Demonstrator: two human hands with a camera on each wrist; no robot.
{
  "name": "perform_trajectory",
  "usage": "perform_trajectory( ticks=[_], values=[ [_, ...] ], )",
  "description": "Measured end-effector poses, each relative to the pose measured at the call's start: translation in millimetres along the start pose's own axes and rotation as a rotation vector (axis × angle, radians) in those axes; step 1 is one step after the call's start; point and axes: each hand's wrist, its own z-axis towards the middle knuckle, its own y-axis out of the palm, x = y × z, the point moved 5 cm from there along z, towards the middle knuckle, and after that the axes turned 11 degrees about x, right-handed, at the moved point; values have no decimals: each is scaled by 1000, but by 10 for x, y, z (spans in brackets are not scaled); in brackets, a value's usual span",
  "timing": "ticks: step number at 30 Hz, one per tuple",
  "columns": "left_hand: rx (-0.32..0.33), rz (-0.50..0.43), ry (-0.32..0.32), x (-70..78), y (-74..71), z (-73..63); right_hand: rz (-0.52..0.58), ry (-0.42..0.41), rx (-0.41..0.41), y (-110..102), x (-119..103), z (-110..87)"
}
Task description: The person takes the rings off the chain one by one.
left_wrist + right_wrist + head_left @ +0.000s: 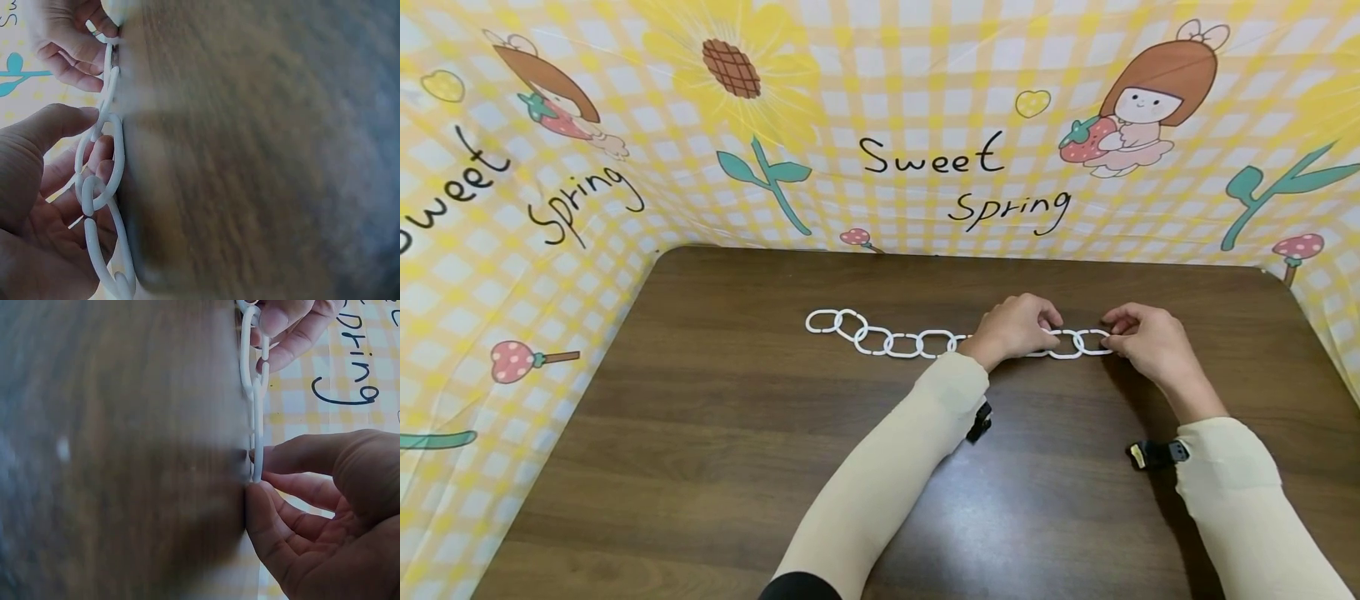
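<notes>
A chain of white plastic links (904,345) stretches across the table, its left part curving slightly toward the back. My left hand (1009,329) pinches a link toward the chain's right part, and the hand hides some links beneath it. In the left wrist view, the thumb lies against one side of the links (120,156), with the fingers behind them. At the right end, my right hand (1153,343) pinches the last link (1095,342) between thumb and fingers. In the right wrist view, that link (258,431) appears nearly edge-on, low along the tabletop.
The brown wooden table (700,450) reaches back to a yellow-and-white checked cloth (925,83), which stands up behind it and at the sides. Dark wrist devices (1157,454) sit by the cream sleeves (1232,483).
</notes>
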Motion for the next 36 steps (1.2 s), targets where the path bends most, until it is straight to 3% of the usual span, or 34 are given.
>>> perform_trajectory(
  ticks=[14,36],
  values=[
    [-1,37,1,24,21,9,-33,-10,30,-6,-33,4],
    [4,-47,13,8,-2,2,-28,-27,83,-63,-42,-42]
  ],
)
